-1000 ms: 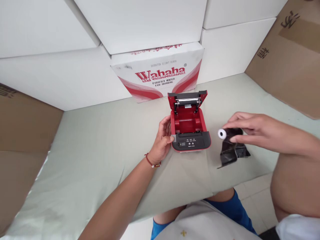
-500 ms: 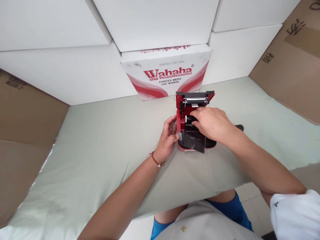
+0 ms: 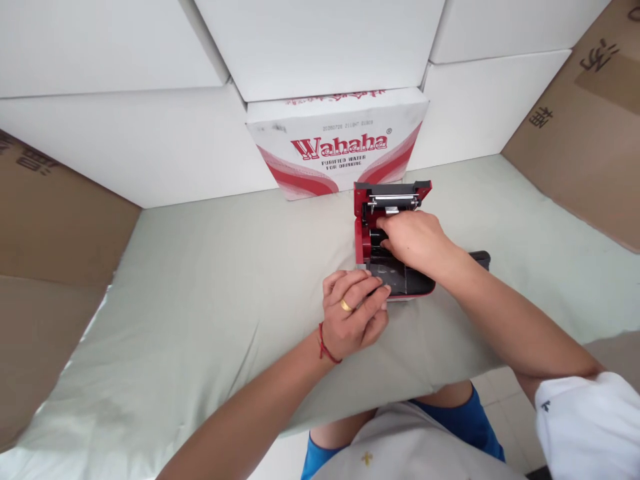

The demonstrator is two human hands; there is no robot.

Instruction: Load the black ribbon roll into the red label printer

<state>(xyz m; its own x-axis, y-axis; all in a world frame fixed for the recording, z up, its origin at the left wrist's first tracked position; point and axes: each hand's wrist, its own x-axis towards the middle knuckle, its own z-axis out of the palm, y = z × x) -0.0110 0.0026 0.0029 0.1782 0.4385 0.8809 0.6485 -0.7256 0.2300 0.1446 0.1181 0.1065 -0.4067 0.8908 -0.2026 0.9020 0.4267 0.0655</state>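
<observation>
A small red and black printer (image 3: 364, 235) stands on the cloth-covered table with its lid (image 3: 393, 191) tipped up at the back. My right hand (image 3: 413, 239) reaches into the printer's open bay, fingers curled over a roll of black film (image 3: 376, 235) that mostly hides under the hand. A loose strip of that black film (image 3: 395, 279) drapes over the printer's front panel. My left hand (image 3: 353, 313) sits at the front left corner, its fingertips pinching the strip's lower edge.
A white and red Wahaha carton (image 3: 340, 143) stands just behind the printer, among plain white boxes (image 3: 125, 147). Brown cardboard boxes (image 3: 55, 233) flank the table on the left and right (image 3: 590, 113). A dark object (image 3: 481, 257) pokes out behind my right forearm.
My right hand brought the black roll from the table's right side into the printer's bay. My left hand left the printer's side and moved to the front, gripping the film's loose end.
</observation>
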